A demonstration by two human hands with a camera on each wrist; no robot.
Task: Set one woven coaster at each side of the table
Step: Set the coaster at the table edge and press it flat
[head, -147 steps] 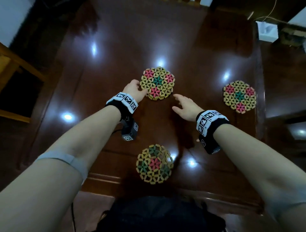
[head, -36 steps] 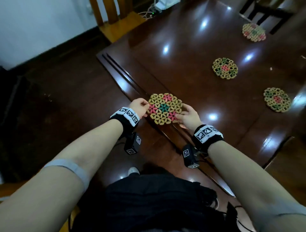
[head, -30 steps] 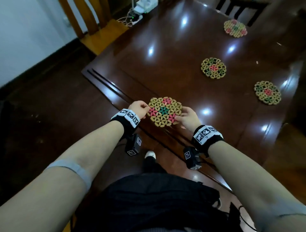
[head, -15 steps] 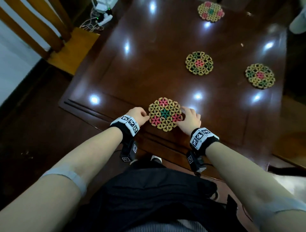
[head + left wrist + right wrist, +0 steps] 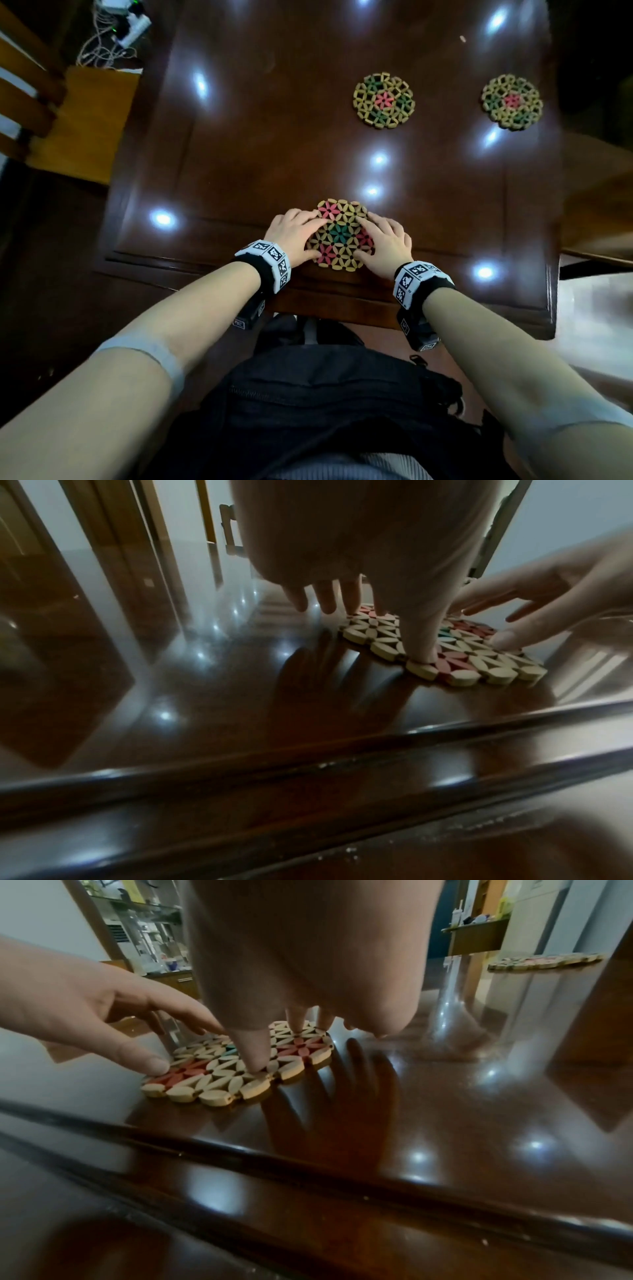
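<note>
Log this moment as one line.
left hand: on coaster | right hand: on coaster | coaster: flat, near table edge

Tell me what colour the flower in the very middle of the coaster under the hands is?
Green, on the coaster; the head view shows it best.

Three round woven coasters of tan, pink and green petal-shaped pieces lie on one glossy dark wooden table (image 5: 257, 144): one (image 5: 340, 236) under the fingers of two hands, two (image 5: 383, 100) (image 5: 512, 101) well beyond them.
</note>
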